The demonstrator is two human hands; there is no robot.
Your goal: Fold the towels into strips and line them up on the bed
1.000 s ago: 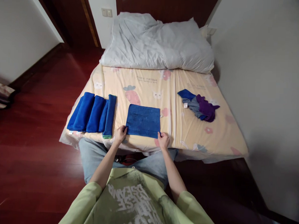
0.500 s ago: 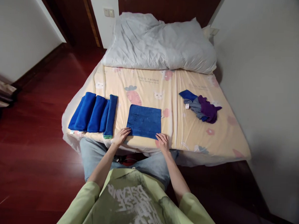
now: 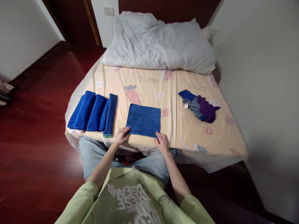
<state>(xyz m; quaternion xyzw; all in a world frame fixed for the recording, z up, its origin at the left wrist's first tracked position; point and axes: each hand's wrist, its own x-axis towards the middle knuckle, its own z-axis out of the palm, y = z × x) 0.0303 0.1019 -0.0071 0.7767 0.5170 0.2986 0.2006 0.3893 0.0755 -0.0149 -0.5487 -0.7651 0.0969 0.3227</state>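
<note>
A blue towel [image 3: 143, 120] lies flat and roughly square on the bed, straight in front of me. My left hand [image 3: 122, 135] is at its near left corner, fingers bent and closed on the edge. At the near right corner, the fingers of my right hand [image 3: 162, 141] are likewise closed on the cloth; the thumbs are mostly hidden. Left of this towel, several rolled or narrowly folded blue towels [image 3: 95, 112] lie side by side. The one nearest my left hand, a slim roll [image 3: 110, 114], has a green edge.
A loose heap of blue, grey and purple cloths [image 3: 205, 109] lies on the right of the bed. The patterned yellow sheet [image 3: 150, 84] covers the mattress. A bunched pale quilt [image 3: 161, 43] fills the headboard end. Walls and dark red floor [image 3: 40, 137] surround the bed.
The view has shifted very slightly. Both hands stay at the towel's near corners, and the towel lies as before.
</note>
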